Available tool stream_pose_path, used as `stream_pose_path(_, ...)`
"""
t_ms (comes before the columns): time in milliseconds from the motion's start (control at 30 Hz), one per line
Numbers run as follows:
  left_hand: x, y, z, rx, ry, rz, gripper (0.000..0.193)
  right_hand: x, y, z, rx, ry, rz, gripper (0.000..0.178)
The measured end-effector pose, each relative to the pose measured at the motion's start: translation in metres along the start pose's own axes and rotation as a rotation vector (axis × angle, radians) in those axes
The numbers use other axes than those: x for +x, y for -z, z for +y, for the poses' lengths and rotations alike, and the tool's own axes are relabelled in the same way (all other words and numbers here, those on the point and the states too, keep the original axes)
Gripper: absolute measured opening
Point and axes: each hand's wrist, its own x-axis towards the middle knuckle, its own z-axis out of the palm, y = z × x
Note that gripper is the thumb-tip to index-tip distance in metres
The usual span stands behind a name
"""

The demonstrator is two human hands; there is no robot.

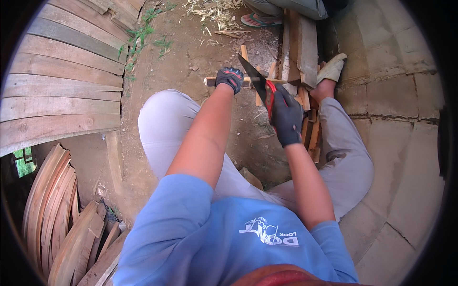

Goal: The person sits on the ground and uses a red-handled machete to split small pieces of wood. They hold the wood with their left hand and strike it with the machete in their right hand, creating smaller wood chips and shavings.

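Observation:
My left hand (230, 79), in a black glove with red marks, is closed around a narrow wooden strip (247, 82) that lies crosswise in front of me. The strip's pale end sticks out to the left of the glove. My right hand (287, 113), also in a dark glove, is wrapped round the red handle of a handsaw (258, 82). Its dark blade points up and to the left and crosses the strip just right of my left hand. Whether the teeth touch the wood I cannot tell.
Short wood offcuts (312, 136) lie by my right leg, below a thick beam (305, 47). Another person's sandaled foot (260, 20) rests near wood shavings (210, 16). Boards (62, 90) line the left, with stacked planks (50, 205) below. A block wall (391, 100) stands right.

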Motion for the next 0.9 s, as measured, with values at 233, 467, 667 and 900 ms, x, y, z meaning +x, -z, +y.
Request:
stream_pose_path(233, 0.003, -0.002, 0.007, -0.009, -0.027, -0.031, 0.026, 0.086, -0.081, 0.032, -0.104, -0.039, 0.01, 0.054)
stream_pose_path(467, 0.014, -0.003, -0.002, -0.029, -0.017, -0.023, 0.029, -0.011, 0.002, 0.018, 0.045, -0.025, 0.029, 0.049)
stream_pose_path(667, 0.007, -0.002, 0.007, 0.002, -0.055, -0.069, 0.026, -0.132, 0.103, -0.04, 0.119, -0.084, 0.016, 0.042)
stream_pose_path(900, 0.001, 0.01, 0.011, 0.046, -0.108, -0.002, 0.022, -0.064, 0.063, -0.017, 0.066, -0.052, 0.024, 0.039)
